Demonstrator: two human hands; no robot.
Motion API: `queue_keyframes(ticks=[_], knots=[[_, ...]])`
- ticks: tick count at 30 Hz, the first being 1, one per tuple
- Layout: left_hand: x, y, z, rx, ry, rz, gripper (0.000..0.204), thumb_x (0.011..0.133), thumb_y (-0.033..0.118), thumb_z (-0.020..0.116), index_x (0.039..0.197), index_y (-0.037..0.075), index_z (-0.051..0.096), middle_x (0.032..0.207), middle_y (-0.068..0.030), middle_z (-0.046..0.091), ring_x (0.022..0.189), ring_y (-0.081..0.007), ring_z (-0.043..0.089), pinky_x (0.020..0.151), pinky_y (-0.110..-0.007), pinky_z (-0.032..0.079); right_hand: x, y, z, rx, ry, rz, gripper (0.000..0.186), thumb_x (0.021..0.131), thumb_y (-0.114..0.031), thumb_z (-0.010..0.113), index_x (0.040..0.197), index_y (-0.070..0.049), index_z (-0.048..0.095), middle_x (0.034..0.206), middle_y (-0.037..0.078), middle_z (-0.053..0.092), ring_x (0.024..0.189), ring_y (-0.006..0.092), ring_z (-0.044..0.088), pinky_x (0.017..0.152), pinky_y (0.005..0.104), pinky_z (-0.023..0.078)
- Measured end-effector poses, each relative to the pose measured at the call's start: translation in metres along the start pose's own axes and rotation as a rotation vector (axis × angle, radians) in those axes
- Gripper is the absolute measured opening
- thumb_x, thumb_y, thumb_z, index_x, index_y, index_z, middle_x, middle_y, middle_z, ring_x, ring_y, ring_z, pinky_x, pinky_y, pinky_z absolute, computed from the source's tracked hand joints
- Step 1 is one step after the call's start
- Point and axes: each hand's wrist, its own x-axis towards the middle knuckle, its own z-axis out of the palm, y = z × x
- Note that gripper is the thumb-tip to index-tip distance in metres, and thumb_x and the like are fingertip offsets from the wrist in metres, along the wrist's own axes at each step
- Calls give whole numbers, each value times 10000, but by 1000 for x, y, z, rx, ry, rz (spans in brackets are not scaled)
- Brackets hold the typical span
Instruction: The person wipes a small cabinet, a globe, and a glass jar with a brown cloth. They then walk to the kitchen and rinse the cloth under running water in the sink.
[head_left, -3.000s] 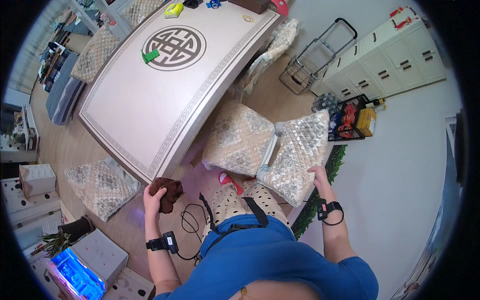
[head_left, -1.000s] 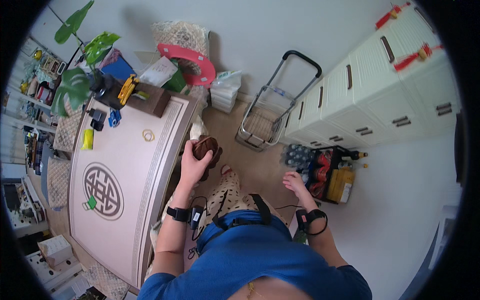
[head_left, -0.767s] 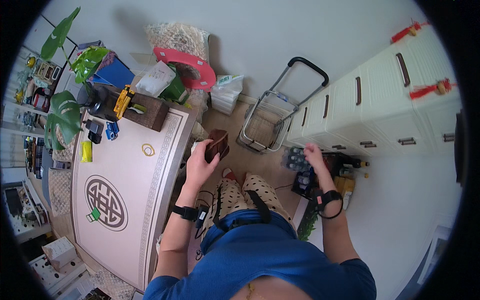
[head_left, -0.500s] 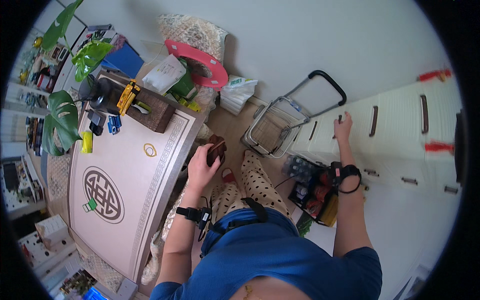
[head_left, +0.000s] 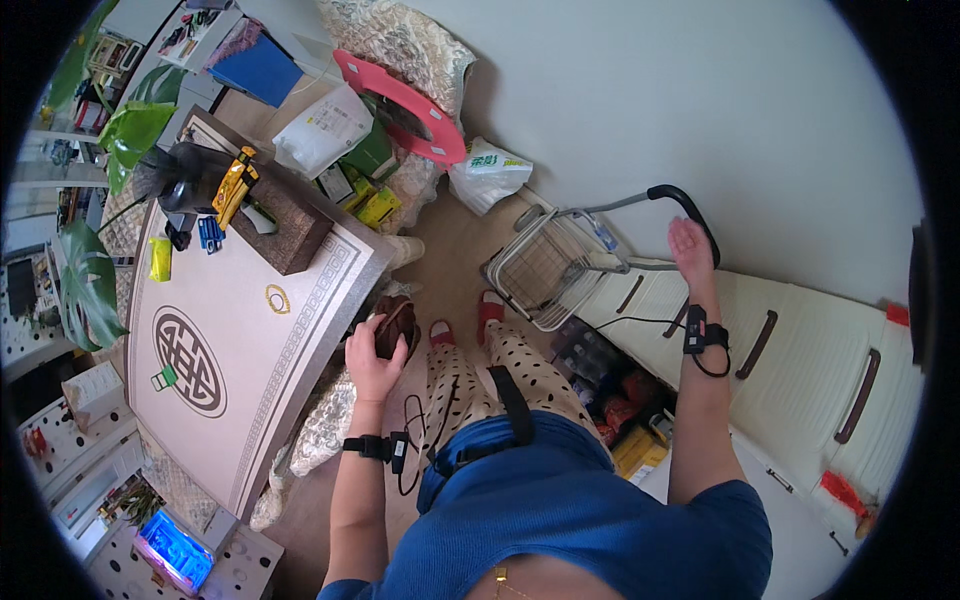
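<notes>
Left hand (head_left: pixel 372 360): we gripped brown cloth (head_left: pixel 400 325) | Right hand (head_left: pixel 692 250): near cart handle (head_left: pixel 688 200), we couldn't tell open or closed

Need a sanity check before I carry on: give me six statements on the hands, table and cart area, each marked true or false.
1. The left hand holds a brown item. True.
2. The right hand holds the brown item. False: the right hand is by the black handle of the cart.
3. A green item lies on the table. True.
4. The cart stands on the table. False: it is off the table, beside the white cabinet.
5. Both forearms wear a black strap. True.
6. The person's slippers are blue. False: the slippers are red.
</notes>
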Motion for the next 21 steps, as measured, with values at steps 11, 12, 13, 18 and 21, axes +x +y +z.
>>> queue_keyframes(ticks=[11, 12, 13, 18, 21], knots=[[2, 3, 3, 57, -8, -25, 390, 720, 174, 726, 1072, 55, 606, 921, -109, 611, 794, -305, 583, 707, -378, 433, 21, -7, 54, 348, 45, 100, 274, 872, -176, 698, 1041, 23, 614, 1055, 134, 687, 1007, 232, 660, 851, 332, 537], [2, 3, 3, 55, -3, -17, 391, 720, 175, 726, 1073, 56, 607, 920, -109, 611, 792, -305, 582, 707, -377, 433, 24, -7, 55, 323, 86, 81, 269, 872, -183, 699, 1036, 14, 617, 1040, 125, 692, 994, 227, 665, 833, 324, 533], [3, 4, 2, 58, -6, -19, 392, 720, 177, 726, 1074, 56, 608, 918, -109, 609, 788, -305, 580, 704, -377, 433, 27, -7, 57, 312, 112, 80, 265, 871, -190, 700, 1031, 6, 620, 1024, 117, 697, 981, 222, 670, 815, 316, 530], [3, 3, 1, 65, -16, -41, 394, 722, 185, 727, 1075, 53, 611, 897, -112, 595, 766, -308, 568, 688, -378, 436, 30, -16, 35, 303, 171, 44, 253, 860, -216, 712, 1010, -30, 631, 975, 90, 697, 947, 198, 666, 762, 271, 509], [4, 1, 2, 57, -22, -45, 392, 721, 187, 729, 1069, 51, 611, 883, -114, 585, 757, -309, 563, 680, -379, 439, 25, -24, 17, 268, 256, 35, 230, 884, -209, 691, 1015, -31, 629, 987, 91, 706, 931, 189, 683, 757, 275, 503]])
